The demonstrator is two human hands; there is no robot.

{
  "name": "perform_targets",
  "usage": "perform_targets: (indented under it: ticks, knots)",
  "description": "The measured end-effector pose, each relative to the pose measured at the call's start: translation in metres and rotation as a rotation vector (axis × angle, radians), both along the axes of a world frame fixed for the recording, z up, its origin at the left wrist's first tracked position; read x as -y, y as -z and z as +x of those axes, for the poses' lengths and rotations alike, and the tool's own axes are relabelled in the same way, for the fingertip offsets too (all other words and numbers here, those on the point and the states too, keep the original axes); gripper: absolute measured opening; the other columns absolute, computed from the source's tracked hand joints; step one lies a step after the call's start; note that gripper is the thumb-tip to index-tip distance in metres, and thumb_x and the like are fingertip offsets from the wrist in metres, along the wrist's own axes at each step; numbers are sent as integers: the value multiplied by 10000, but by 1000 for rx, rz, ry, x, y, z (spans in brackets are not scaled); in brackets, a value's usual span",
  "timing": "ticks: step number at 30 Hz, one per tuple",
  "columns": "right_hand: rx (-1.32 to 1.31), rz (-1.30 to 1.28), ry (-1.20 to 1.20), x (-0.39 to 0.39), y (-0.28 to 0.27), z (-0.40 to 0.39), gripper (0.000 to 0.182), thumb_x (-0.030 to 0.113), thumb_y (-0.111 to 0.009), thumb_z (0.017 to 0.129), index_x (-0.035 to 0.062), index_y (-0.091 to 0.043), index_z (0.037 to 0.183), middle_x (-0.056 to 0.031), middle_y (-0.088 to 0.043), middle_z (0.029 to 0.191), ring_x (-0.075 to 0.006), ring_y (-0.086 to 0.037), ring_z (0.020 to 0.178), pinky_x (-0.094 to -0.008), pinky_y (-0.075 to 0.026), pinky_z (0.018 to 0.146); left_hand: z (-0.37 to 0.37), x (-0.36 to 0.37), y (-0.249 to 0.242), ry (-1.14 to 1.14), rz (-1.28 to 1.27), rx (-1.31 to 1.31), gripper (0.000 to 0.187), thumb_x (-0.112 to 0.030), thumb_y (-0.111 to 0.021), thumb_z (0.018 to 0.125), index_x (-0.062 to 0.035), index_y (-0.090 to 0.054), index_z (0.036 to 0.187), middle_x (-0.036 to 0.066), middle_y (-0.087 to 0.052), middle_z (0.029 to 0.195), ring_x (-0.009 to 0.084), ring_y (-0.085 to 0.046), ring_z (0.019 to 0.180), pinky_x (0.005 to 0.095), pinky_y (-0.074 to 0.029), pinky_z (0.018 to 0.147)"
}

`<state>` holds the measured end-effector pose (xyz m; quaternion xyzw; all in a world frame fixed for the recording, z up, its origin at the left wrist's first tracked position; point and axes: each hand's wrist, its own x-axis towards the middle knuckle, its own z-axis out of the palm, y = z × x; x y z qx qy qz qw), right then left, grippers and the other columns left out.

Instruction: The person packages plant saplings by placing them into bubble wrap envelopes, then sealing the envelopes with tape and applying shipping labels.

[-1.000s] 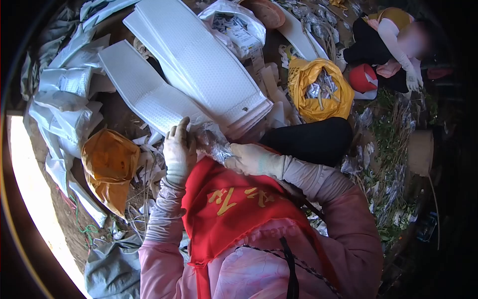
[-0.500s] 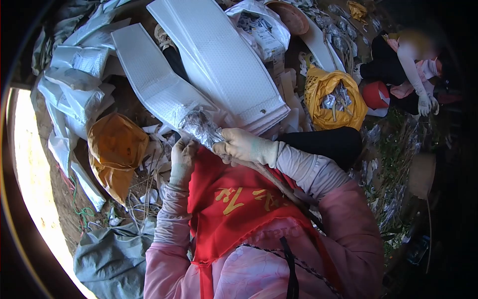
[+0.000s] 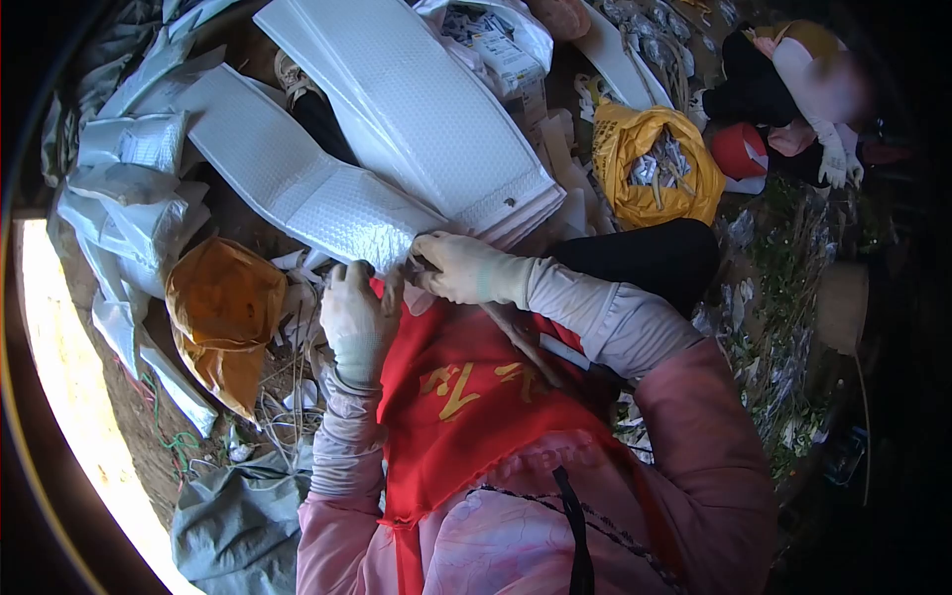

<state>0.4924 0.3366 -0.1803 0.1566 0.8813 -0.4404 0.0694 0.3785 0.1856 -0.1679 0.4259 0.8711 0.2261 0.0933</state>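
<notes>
My right hand (image 3: pixel 466 270), in a pale knitted work glove, is closed around the upper part of a brown woody stem (image 3: pixel 516 345). The stem slants down from under this hand across the red apron (image 3: pixel 446 347) on my lap. Close by on the left, my gloved left hand (image 3: pixel 357 319) has its fingers curled in, near the same end of the stem; what they pinch is hidden. Just beyond both hands lies the near end of a long silvery bubble-wrap sheet (image 3: pixel 307 188).
A wider stack of bubble-wrap sheets (image 3: pixel 416 109) lies ahead. A yellow bag (image 3: pixel 620 178) of small scraps stands to the right, an orange-brown bag (image 3: pixel 223 297) to the left. Another person (image 3: pixel 793 99) sits at the far right, near a red container (image 3: pixel 739 149). Plant cuttings (image 3: pixel 773 347) litter the ground.
The crinkled clear-plastic bundle at my hands no longer shows. My left hand has moved slightly up and left, with its fingers curled upward; my right hand has shifted slightly up. The view has shifted a little.
</notes>
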Motion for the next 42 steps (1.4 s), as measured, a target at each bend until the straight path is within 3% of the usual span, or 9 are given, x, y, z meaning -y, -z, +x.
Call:
perform_targets:
  ticks: [4, 5, 9, 11, 13, 16, 23, 28, 42]
  knots:
    - [-53, -347, 227, -6, -37, 64, 248, 134, -579, 873, -26, -551, 1060, -197, -596, 1035, -331, -586, 999, -390, -468, 878, -4, -63, 10, 123, -59, -217, 679, -437, -664, 780, -91, -459, 1327, 178, -518, 1194, 364, -498, 1091, 459, -425, 903]
    - [-7, -564, 366, -6, -55, 86, 253, 137, -595, 873, -26, -552, 1062, -192, -595, 1036, -318, -589, 998, -389, -475, 872, -7, -75, 23, 192, -157, -279, 634, -384, -657, 769, -116, -486, 1318, 143, -519, 1194, 347, -495, 1095, 450, -413, 921]
    - [-55, 106, 363, 3, -118, 209, 516, 238, -731, 801, -17, -507, 1189, -194, -567, 1128, -322, -566, 1062, -391, -458, 922, -15, -103, 28, 313, -450, -220, 445, -338, -667, 739, -110, -638, 1121, 92, -542, 1202, 316, -518, 1093, 421, -444, 897]
    - [347, 163, 308, 27, -161, 256, 765, 319, -783, 739, -14, -404, 1314, -237, -477, 1270, -369, -479, 1190, -420, -390, 1009, -15, -108, 30, 343, -491, -283, 333, -324, -667, 745, -105, -677, 995, 82, -573, 1140, 299, -552, 1055, 413, -482, 857]
    - [478, -277, 324, 55, -174, 293, 996, 444, -796, 678, -8, -286, 1404, -274, -347, 1382, -422, -356, 1291, -472, -302, 1075, -18, -107, 36, 372, -359, -346, 257, -267, -616, 757, -75, -665, 920, 102, -603, 1027, 328, -578, 932, 447, -506, 767]
    - [725, -36, 276, 92, -178, 301, 1161, 568, -759, 630, 4, -172, 1457, -297, -256, 1436, -498, -267, 1321, -555, -219, 1092, -17, -113, 39, 355, -459, -377, 315, -303, -676, 746, -100, -668, 987, 86, -576, 1116, 304, -588, 983, 420, -520, 788]
    - [870, 70, 340, 87, -145, 330, 1105, 525, -733, 656, -4, -179, 1453, -323, -397, 1329, -482, -408, 1229, -533, -295, 1047, -13, -91, 33, 240, -440, -359, 351, -299, -663, 774, -83, -598, 1044, 143, -552, 1080, 341, -598, 958, 454, -526, 744]
    - [711, -21, 558, 94, -137, 333, 626, 340, -720, 736, 74, -492, 1255, -153, -654, 978, -319, -653, 894, -395, -517, 767, -19, -54, 38, 140, -277, -275, 474, -274, -547, 847, -97, -528, 1286, 171, -668, 813, 340, -661, 696, 462, -520, 634]
    - [351, -517, 849, 66, -149, 285, 392, 127, -761, 719, 48, -622, 1078, -95, -620, 832, -199, -630, 668, -310, -499, 596, -62, -54, -2, -60, 268, -432, 501, -189, -574, 830, -42, -480, 1300, 217, -587, 1052, 377, -582, 962, 463, -468, 847]
